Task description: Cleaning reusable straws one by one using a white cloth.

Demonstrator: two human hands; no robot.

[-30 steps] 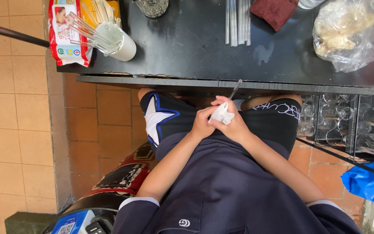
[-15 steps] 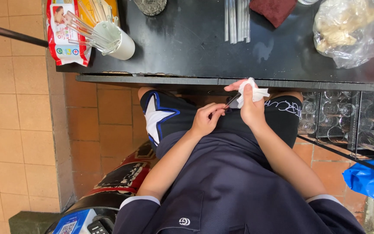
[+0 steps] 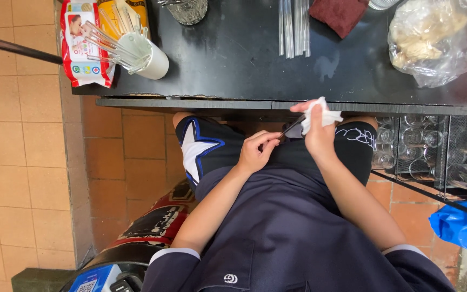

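Note:
My left hand (image 3: 257, 152) pinches the near end of a thin metal stick (image 3: 289, 128) over my lap. My right hand (image 3: 317, 131) grips a crumpled white tissue (image 3: 320, 115) wrapped around the stick's far end, right at the front edge of the black table (image 3: 233, 59). Both hands hover above my dark shorts, just below the table edge.
On the table stand a white cup of metal sticks (image 3: 139, 51), a row of cleaned sticks (image 3: 294, 27), a red-and-white wet-wipe pack (image 3: 81, 43), a dark red cloth (image 3: 339, 13) and a clear plastic bag (image 3: 433, 40). A rack of glasses (image 3: 433, 151) and a blue bag (image 3: 460, 227) sit at right.
My right hand with the tissue slid up along the stick, away from my left hand, to the table edge. The left hand stayed over my lap.

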